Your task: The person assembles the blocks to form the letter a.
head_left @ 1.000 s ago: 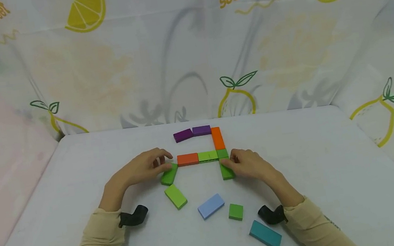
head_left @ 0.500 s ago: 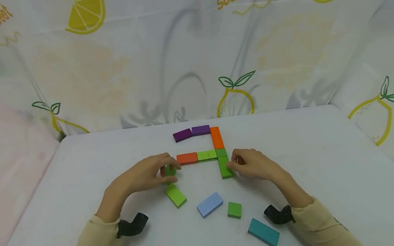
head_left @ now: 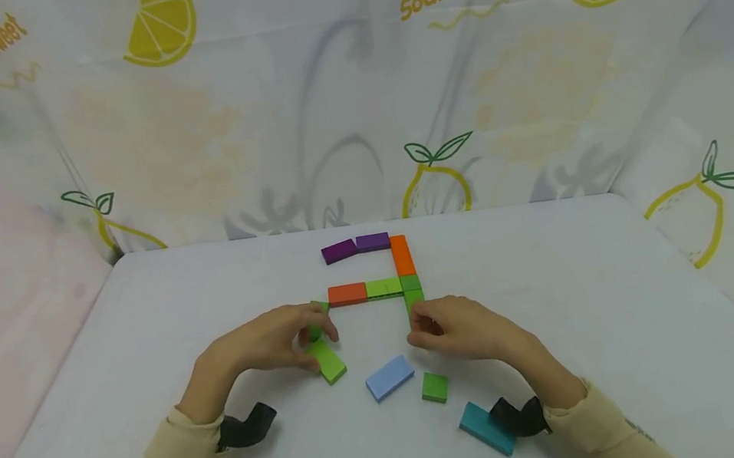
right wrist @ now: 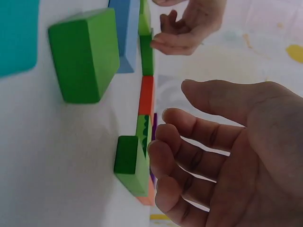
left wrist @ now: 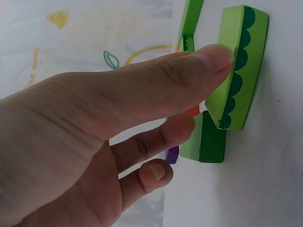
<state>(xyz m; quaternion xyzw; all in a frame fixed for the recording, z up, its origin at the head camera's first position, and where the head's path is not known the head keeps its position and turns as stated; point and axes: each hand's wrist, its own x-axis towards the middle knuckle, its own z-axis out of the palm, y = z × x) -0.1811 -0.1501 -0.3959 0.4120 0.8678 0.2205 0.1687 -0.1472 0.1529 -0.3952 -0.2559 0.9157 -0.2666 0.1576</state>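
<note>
My left hand (head_left: pixel 270 342) is over the left end of the block row, fingers loosely bent. Its thumb lies against or just in front of a lime block (left wrist: pixel 246 71) in the left wrist view; contact is unclear. Partly behind its fingers is a green block (left wrist: pixel 212 142), below a red-orange block (head_left: pixel 347 294). My right hand (head_left: pixel 467 328) hovers with loosely curled fingers and nothing in them. It partly hides a long green block (head_left: pixel 413 297) in the head view. That block meets a small green block (head_left: pixel 410 283), beside which lies another lime block (head_left: pixel 384 288).
An orange block (head_left: pixel 402 255) runs up to a violet block (head_left: pixel 373 242) and a dark purple block (head_left: pixel 339 251). Nearer lie a light blue block (head_left: pixel 390 378), a small green square (head_left: pixel 434 388) and a teal block (head_left: pixel 478 425), partly behind the right wrist's black camera (head_left: pixel 518 416).
My left hand has left the green block and come nearer, down to the lime block. My right hand has drawn off the long green block and moved nearer.
</note>
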